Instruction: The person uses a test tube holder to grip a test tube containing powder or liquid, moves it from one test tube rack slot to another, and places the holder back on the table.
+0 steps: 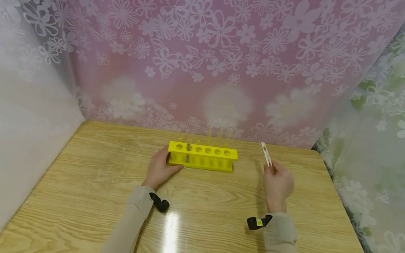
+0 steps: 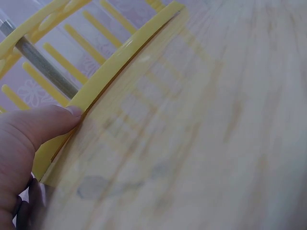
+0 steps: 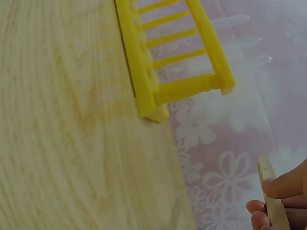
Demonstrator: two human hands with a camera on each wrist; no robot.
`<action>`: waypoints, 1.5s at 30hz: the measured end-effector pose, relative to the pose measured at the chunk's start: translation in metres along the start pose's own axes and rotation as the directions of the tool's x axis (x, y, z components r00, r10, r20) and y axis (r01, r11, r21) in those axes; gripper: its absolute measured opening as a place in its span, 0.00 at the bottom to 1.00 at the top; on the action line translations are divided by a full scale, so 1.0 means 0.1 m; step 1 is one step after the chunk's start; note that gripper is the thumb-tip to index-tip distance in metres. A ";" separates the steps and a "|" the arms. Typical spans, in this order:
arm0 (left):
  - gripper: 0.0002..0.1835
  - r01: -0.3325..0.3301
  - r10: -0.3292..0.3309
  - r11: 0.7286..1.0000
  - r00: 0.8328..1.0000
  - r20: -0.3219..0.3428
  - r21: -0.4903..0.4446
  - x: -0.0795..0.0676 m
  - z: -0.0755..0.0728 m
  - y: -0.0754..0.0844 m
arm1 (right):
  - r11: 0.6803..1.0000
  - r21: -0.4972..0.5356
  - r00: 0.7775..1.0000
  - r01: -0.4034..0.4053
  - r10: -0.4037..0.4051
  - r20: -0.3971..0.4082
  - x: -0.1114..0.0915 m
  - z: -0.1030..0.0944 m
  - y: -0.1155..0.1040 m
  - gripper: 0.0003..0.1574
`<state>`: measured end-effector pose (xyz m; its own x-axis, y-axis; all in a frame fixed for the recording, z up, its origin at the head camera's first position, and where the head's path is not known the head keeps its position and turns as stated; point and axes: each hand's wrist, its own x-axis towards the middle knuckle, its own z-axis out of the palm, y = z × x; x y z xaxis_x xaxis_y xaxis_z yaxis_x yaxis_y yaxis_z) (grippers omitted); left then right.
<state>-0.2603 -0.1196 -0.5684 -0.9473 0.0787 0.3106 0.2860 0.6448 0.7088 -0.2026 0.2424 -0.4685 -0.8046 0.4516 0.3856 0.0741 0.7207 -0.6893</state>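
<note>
A yellow test tube rack stands near the back of the table. At its left end my left hand grips it, and in the left wrist view the thumb presses the front of the base. A test tube with grey contents stands in the second hole from the left; it also shows as a grey column in the left wrist view. Right of the rack, my right hand pinches a wooden test tube clamp between thumb and fingers, its tip pointing up and away, apart from the rack.
Three clear test tubes sit on the rack's rear pegs at the right. The wood-grain table ends at a pink floral curtain behind the rack. Pale curtains hang at both sides.
</note>
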 end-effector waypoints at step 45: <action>0.38 0.011 -0.011 0.999 1.000 0.008 -0.036 0.00 0.00 -0.01 | 0.985 0.083 0.988 -0.148 0.151 -0.030 -0.05 0.31 0.80 0.10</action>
<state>-0.2605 -0.1205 -0.5692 -0.9515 0.0780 0.2977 0.2804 0.6178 0.7346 -0.2108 0.2817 -0.5441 -0.7663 0.5708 0.2948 0.1439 0.5997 -0.7872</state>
